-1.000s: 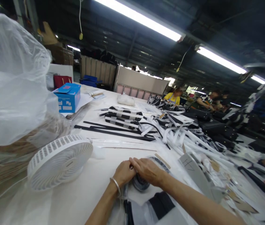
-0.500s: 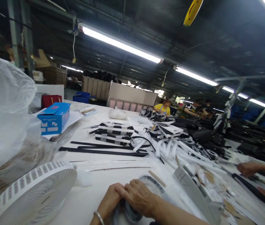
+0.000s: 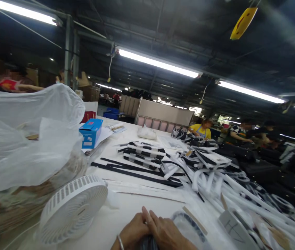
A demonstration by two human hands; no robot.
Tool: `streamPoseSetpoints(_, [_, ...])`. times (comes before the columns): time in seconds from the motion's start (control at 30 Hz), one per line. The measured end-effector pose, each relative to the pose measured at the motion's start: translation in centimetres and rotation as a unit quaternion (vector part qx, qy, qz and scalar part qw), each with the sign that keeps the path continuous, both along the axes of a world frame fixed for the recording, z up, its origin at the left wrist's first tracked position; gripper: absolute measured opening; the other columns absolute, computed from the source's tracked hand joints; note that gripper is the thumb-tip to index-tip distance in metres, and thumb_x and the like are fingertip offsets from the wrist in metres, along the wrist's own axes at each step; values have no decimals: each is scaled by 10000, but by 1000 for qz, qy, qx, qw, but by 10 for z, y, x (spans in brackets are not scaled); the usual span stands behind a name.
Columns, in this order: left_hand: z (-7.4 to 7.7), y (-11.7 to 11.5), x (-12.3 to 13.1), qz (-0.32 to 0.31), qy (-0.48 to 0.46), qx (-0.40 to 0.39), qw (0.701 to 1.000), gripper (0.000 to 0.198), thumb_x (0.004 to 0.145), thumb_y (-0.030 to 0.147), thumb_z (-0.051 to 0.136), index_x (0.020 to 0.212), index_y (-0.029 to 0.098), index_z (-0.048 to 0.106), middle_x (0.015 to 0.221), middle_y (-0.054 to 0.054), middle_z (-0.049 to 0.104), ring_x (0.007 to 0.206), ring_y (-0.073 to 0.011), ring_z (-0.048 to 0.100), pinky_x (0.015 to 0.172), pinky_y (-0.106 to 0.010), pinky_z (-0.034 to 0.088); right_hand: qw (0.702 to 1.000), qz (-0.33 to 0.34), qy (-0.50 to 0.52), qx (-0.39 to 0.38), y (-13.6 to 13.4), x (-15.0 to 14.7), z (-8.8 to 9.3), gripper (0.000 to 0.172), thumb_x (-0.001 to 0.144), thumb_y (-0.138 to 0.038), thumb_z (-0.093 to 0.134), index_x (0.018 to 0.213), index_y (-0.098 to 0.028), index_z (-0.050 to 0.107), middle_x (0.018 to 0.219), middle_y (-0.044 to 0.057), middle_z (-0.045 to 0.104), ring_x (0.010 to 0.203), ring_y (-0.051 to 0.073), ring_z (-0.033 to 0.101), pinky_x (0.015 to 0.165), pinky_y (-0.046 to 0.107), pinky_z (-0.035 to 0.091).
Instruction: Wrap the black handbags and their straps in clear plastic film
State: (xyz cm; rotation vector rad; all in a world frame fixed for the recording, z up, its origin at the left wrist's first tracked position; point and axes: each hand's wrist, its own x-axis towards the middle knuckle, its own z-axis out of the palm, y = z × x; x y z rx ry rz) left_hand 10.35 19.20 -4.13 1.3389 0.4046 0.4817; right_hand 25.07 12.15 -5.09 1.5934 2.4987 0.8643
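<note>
My left hand [image 3: 134, 227], with a silver bangle at the wrist, is closed at the bottom of the head view. Against it lies my right hand [image 3: 166, 232], its fingers bent over the left hand's fingertips. Between and below the palms shows a dark, shiny grey thing [image 3: 148, 243]; most of it is hidden, so its kind is unclear. Just right of the hands, a clear ring-shaped roll with a dark edge [image 3: 189, 225] lies on the white table [image 3: 122, 217]. A brown cardboard strip [image 3: 195, 220] rests beside that roll.
A white fan [image 3: 74, 211] stands at left before a large clear plastic bag [image 3: 32, 139]. Black strips [image 3: 142, 173], taped black-and-white bundles [image 3: 143, 156] and white tubing [image 3: 210, 184] cover the table ahead. A blue box [image 3: 92, 133] stands behind. A co-worker in yellow [image 3: 202, 130] sits farther off.
The view has turned left, so the table's things sit farther right and the co-worker's hands at right are out of frame. My right hand's fingers have straightened somewhat; both hands stay together.
</note>
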Motion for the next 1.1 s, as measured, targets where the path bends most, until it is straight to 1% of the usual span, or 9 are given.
streamPoseSetpoints(0.13, [-16, 12, -3, 2, 11, -2, 1000, 227, 599, 212, 699, 810, 128, 691, 778, -20, 667, 844, -225, 584, 798, -335, 445, 1000, -14, -14, -16, 12, 5, -5, 745, 632, -24, 555, 1349, -92, 365, 767, 30, 717, 499, 195, 645, 395, 314, 279])
streamPoseSetpoints(0.2, [-21, 17, -4, 25, 16, -2, 1000, 276, 577, 192, 708, 846, 137, 678, 810, -17, 659, 840, -214, 578, 785, -326, 445, 999, -27, -24, -26, 19, 8, -4, 692, 627, -33, 559, 1297, -124, 413, 678, 4, 697, 484, 207, 645, 398, 317, 262])
streamPoseSetpoints(0.37, [-24, 22, -6, 45, 29, -12, 998, 261, 610, 231, 698, 850, 137, 655, 796, -19, 635, 759, -181, 570, 709, -306, 444, 999, -7, 2, -37, 30, 15, -4, 543, 689, -98, 580, 1210, -155, 438, 722, 3, 713, 530, 213, 672, 419, 312, 269])
streamPoseSetpoints(0.63, [-34, 24, -7, 49, 79, -37, 995, 283, 625, 359, 738, 796, 149, 655, 710, -1, 596, 646, -144, 526, 587, -259, 413, 997, -27, 52, -40, 44, 21, -29, 315, 660, -48, 552, 904, -223, 459, 626, -22, 687, 476, 204, 652, 396, 261, 260])
streamPoseSetpoints(0.7, [-32, 23, -8, 54, 78, -42, 995, 329, 618, 391, 753, 828, 152, 667, 736, -6, 612, 654, -147, 533, 590, -259, 414, 993, -47, 71, -80, 45, 23, -25, 331, 654, -72, 579, 934, -228, 494, 657, -8, 705, 527, 218, 675, 417, 241, 318])
streamPoseSetpoints(0.83, [-22, 18, -12, 70, 74, -54, 993, 404, 624, 436, 761, 915, 166, 684, 800, -14, 642, 676, -147, 543, 582, -246, 402, 968, -88, 150, -183, 37, 31, -12, 426, 648, -198, 678, 1054, -268, 575, 880, 44, 745, 734, 273, 713, 538, 283, 473])
streamPoseSetpoints(0.93, [-15, 16, -15, 64, 82, -40, 994, 400, 636, 425, 760, 935, 168, 692, 834, -18, 652, 677, -133, 533, 578, -232, 392, 964, -61, 204, -159, 26, 47, -10, 497, 668, -207, 686, 1147, -294, 588, 1048, 66, 722, 900, 283, 695, 713, 354, 536])
streamPoseSetpoints(1.03, [-16, 16, -13, 64, 97, -20, 993, 404, 622, 401, 770, 938, 166, 680, 844, -16, 650, 681, -129, 536, 591, -234, 398, 964, -18, 241, -113, 12, 72, -8, 636, 658, -145, 672, 1267, -277, 546, 1197, 108, 668, 1081, 303, 629, 899, 415, 496])
streamPoseSetpoints(1.1, [-20, 16, -11, 75, 111, 11, 991, 410, 613, 411, 769, 924, 165, 664, 824, -15, 643, 701, -146, 554, 612, -248, 412, 943, -21, 290, -165, -6, 90, 2, 621, 680, -184, 668, 1278, -302, 552, 1221, 94, 659, 1090, 298, 624, 911, 418, 491])
